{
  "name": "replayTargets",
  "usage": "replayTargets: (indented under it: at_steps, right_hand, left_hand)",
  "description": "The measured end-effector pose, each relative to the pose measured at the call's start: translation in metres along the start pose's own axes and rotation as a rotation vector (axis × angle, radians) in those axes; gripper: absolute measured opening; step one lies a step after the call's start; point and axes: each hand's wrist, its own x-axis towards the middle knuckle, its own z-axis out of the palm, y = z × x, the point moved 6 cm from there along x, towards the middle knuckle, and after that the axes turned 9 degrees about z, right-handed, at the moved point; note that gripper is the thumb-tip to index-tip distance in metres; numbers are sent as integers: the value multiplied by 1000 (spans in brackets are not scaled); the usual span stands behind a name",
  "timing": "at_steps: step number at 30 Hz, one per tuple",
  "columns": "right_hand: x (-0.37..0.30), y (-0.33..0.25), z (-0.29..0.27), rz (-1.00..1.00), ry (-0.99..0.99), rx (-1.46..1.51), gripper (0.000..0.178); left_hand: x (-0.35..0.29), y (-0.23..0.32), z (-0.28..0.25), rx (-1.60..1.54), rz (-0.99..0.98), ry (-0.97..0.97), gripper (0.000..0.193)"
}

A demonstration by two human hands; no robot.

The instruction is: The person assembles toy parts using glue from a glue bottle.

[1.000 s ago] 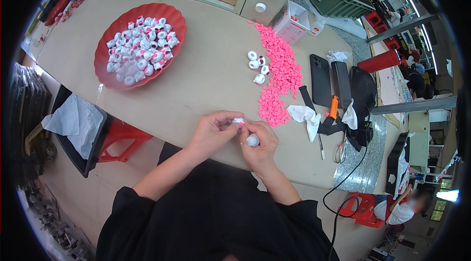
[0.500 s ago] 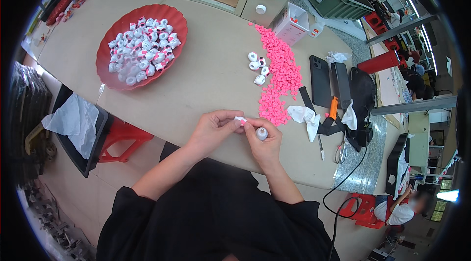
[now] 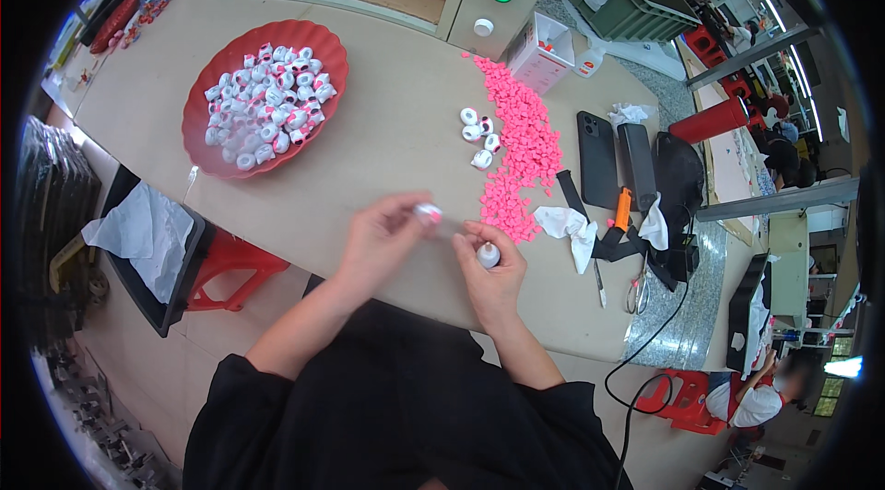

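Right hand (image 3: 490, 271) grips white cap (image 3: 488, 256) — left hand (image 3: 380, 236) beside.

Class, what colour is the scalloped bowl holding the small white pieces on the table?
Red; the bowl shows clearly in the head view, at the table's far left.

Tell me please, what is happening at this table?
A person sits at a work table. The right hand holds a small white round piece, and the left hand pinches a tiny part beside it. A red bowl of white pieces and a pile of pink bits lie ahead.
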Motion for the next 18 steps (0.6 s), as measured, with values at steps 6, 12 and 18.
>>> replayTargets:
  at_steps: [6, 12, 18]
  right_hand:
    - [4, 8, -22, 63, -173, 485, 21]
    - [0, 1, -22, 63, -119, 543, 23]
    - [1, -3, -41, 105, -2, 565, 25]
  left_hand:
    - [42, 109, -88, 1242, 699, 512, 17]
    - [72, 30, 39, 1112, 521, -86, 22]
    - [86, 1, 66, 1025, 445, -215, 24]
